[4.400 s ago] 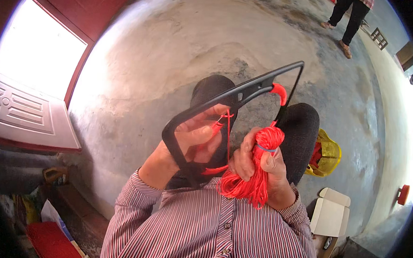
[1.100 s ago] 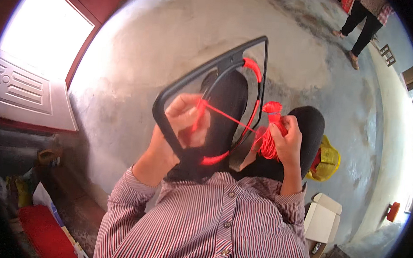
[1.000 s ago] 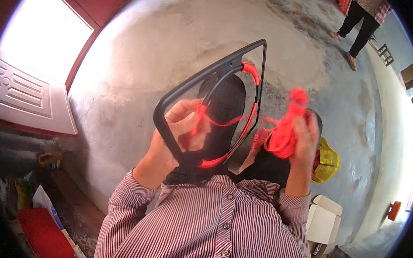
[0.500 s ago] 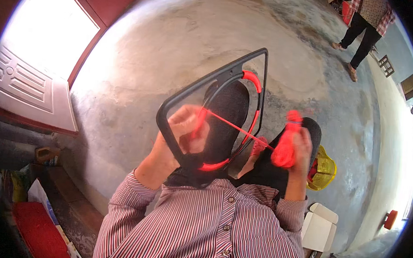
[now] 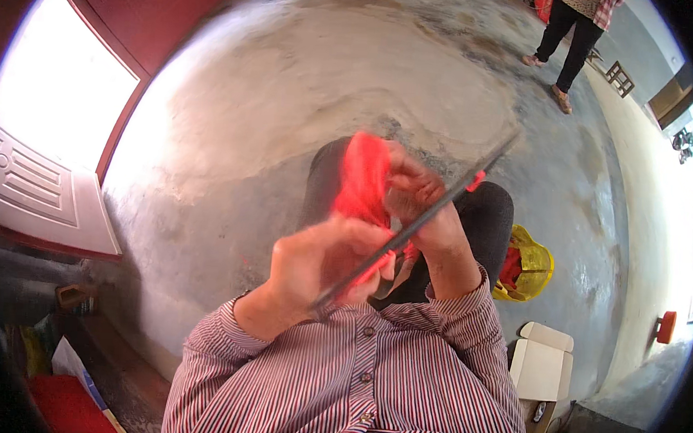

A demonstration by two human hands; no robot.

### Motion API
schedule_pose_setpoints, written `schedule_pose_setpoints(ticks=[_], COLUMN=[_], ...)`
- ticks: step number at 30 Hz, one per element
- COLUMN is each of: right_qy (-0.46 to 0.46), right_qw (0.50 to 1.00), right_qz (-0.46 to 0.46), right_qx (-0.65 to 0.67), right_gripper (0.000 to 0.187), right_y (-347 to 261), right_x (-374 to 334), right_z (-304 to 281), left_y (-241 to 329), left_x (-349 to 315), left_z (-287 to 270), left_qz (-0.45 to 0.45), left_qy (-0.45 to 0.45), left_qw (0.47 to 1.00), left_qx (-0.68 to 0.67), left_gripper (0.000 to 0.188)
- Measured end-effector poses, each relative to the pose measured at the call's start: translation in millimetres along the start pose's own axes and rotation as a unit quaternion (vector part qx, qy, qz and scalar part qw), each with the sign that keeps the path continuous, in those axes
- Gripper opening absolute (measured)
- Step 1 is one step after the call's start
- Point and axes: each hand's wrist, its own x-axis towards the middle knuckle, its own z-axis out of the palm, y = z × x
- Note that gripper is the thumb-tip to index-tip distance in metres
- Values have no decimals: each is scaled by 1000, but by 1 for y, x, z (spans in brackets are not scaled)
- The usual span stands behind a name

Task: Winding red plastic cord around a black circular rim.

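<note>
A flat black frame (image 5: 462, 185) with an inner ring, partly wrapped in red yarn, is turned almost edge-on and slants up to the right over my lap. My left hand (image 5: 313, 254) is closed round its lower part. On the left side of the frame, the fingers of my right hand (image 5: 415, 181) are closed on a bundle of red yarn (image 5: 363, 174), smeared by motion. The bundle's lower end hangs right by my left hand's fingers; whether they touch it I cannot tell. The ring and its wrapping are mostly hidden at this angle.
A yellow basket (image 5: 546, 266) with red stuff inside stands right of my knee. Nearer lies an open white box (image 5: 538, 368). At the far right another person (image 5: 573, 36) stands on the concrete floor (image 5: 291, 72). A white door panel (image 5: 42, 189) is at the left.
My right hand has brought the yarn bundle leftward, past the frame. The frame has turned from showing its face to nearly edge-on. My view has shifted slightly.
</note>
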Motion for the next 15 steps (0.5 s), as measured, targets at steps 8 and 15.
schedule_pose_setpoints(ticks=[8,15], right_qy=[-16,18], right_qw=[979,982], right_qz=[-47,18], right_qx=[-198,-185], right_gripper=[57,65], right_y=[3,11], right_x=[-1,-55], right_z=[-23,25], left_y=[0,0], left_x=[2,5], left_z=[-2,-34], left_qz=[19,205], left_qy=[64,103], left_qw=[989,973], left_qx=[-130,17], left_gripper=[43,40])
